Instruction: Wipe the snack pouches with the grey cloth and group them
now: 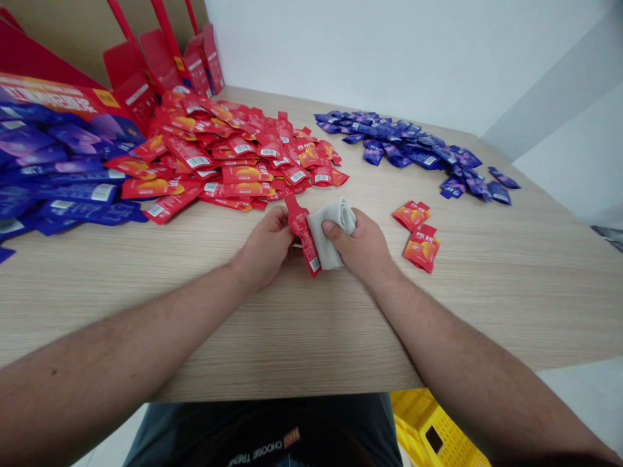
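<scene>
Near the middle of the table, my left hand [268, 248] is closed on a small red packet [305, 241], held tilted with its barcode end toward me. My right hand [366, 248] grips a folded pale grey cloth [327, 228], thumb on top. The cloth's left edge meets the packet's side. My left fingertips are partly hidden behind the packet. To the right of my right hand, two red packets with orange fruit pictures [421, 248] lie on the table, one touching the other.
A large heap of red packets [243, 155] lies beyond my hands, with blue packets [73, 175] at the left. More blue packets [403, 139] spread along the back right. Red cartons [131, 84] stand back left. A yellow crate [438, 428] is below the wooden table's [233, 350] front edge.
</scene>
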Motion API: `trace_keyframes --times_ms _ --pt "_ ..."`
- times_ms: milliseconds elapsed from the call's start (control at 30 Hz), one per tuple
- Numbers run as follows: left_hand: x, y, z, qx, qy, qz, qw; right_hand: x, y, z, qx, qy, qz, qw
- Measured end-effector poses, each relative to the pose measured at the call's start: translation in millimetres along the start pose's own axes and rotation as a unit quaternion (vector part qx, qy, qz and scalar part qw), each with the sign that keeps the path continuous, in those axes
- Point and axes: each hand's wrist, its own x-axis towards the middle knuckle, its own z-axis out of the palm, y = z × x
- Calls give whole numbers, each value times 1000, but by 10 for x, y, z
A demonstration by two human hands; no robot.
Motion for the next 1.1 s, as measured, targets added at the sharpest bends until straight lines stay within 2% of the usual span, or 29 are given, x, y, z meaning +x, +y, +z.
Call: trace_keyframes --times_ms 100,200,367,467,600,667,733,800,900,1000,1100 --pt "-49 46 -3 -65 -50 -3 997 26 8 -29 -30 40 2 999" --pt "-54 20 -27 -33 -75 20 996 39 23 -40 -36 55 5 998" --pt "27 -74 -66 61 -48 29 997 30 12 -40 -38 52 0 998" --pt "49 -62 -54 41 -37 11 998 25 -6 -55 -34 59 -3 998" --pt "59 -40 -41 25 21 -17 999 22 -19 -74 -45 57 -7 997" --pt "64 -48 -56 61 28 -18 998 21 -23 -85 -68 25 -33 997" --pt "60 -57 -78 121 11 -1 993 24 -31 -106 -99 -20 -79 992" --pt "43 -53 -95 187 -23 26 982 35 -42 -142 -120 -16 -97 988" --pt "-1 -15 -96 265 -84 64 958 58 -58 -209 -106 24 -67 992" --pt "-34 34 -85 320 -117 99 935 70 -66 -251 -74 -22 -57 995" --pt "-36 60 -88 333 -130 123 926 66 -66 -258 -64 -19 -49 997"
